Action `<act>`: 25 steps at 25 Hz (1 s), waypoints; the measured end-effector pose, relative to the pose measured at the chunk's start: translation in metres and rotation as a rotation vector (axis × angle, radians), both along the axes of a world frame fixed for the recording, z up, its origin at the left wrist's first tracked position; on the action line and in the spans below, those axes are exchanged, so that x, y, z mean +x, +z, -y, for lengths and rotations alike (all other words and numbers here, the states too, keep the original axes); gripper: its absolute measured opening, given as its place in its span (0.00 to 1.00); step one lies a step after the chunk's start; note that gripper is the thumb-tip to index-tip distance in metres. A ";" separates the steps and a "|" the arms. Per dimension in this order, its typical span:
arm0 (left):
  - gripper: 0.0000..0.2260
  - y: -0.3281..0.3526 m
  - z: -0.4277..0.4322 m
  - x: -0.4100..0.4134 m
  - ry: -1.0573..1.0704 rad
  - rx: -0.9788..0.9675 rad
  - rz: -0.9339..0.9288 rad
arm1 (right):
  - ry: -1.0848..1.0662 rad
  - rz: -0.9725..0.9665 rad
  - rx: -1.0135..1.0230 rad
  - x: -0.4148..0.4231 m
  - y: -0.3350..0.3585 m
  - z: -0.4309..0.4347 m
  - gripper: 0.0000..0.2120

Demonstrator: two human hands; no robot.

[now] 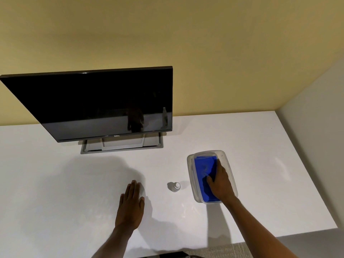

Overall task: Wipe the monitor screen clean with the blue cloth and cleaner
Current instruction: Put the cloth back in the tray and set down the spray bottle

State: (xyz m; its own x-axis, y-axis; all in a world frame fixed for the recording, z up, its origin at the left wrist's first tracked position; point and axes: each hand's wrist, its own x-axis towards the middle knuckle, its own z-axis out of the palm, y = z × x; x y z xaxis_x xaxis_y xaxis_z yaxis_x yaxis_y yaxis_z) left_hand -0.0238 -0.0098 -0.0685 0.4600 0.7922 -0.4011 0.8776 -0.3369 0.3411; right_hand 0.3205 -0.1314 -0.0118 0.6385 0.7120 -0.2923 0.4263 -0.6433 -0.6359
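Observation:
A black monitor (96, 105) stands on its grey stand at the back left of the white desk, its screen dark. The blue cloth (203, 168) lies folded inside a clear plastic tub (191, 164) at the right. My right hand (220, 180) is inside the tub, resting on the cloth with the thumb and fingers pressed into it. A small clear cleaner bottle (175, 186) with a white cap stands upright just left of the tub. My left hand (131, 205) lies flat on the desk, fingers straight and holding nothing.
The white desk (55, 183) meets a yellow wall behind and a grey partition (316, 127) on the right. Its front edge runs along the bottom right, with a dark object (173, 255) just below it.

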 end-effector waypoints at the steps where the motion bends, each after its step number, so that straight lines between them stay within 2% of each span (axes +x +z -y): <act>1: 0.28 0.000 0.002 0.000 -0.003 0.011 0.001 | 0.036 0.013 -0.058 -0.001 -0.001 0.000 0.31; 4: 0.29 -0.002 0.007 0.002 -0.019 0.034 -0.005 | 0.107 0.102 -0.173 -0.007 0.002 0.001 0.35; 7: 0.29 -0.003 0.010 0.004 -0.033 0.042 -0.005 | 0.043 0.173 0.007 -0.026 0.012 0.001 0.29; 10: 0.31 -0.004 0.013 0.008 -0.062 0.046 -0.014 | 0.142 0.085 0.170 -0.058 0.020 0.004 0.25; 13: 0.31 -0.005 0.015 0.013 -0.084 0.026 -0.003 | 0.311 0.024 0.171 -0.086 0.020 0.002 0.26; 15: 0.31 -0.006 0.016 0.016 -0.094 0.008 -0.022 | 0.351 0.030 0.151 -0.097 0.016 -0.003 0.27; 18: 0.32 -0.006 0.016 0.018 -0.112 -0.002 -0.065 | 0.340 0.052 0.117 -0.108 0.008 -0.013 0.27; 25: 0.33 -0.002 0.014 0.018 -0.159 -0.008 -0.122 | 0.324 0.084 0.091 -0.118 -0.004 -0.026 0.17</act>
State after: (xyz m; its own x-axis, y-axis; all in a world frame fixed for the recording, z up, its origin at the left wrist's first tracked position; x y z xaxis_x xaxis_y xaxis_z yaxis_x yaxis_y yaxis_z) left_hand -0.0063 -0.0238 -0.0709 0.5272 0.7099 -0.4670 0.8482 -0.4727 0.2390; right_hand 0.2029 -0.1052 -0.0161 0.3944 0.9023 -0.1741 0.6523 -0.4083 -0.6385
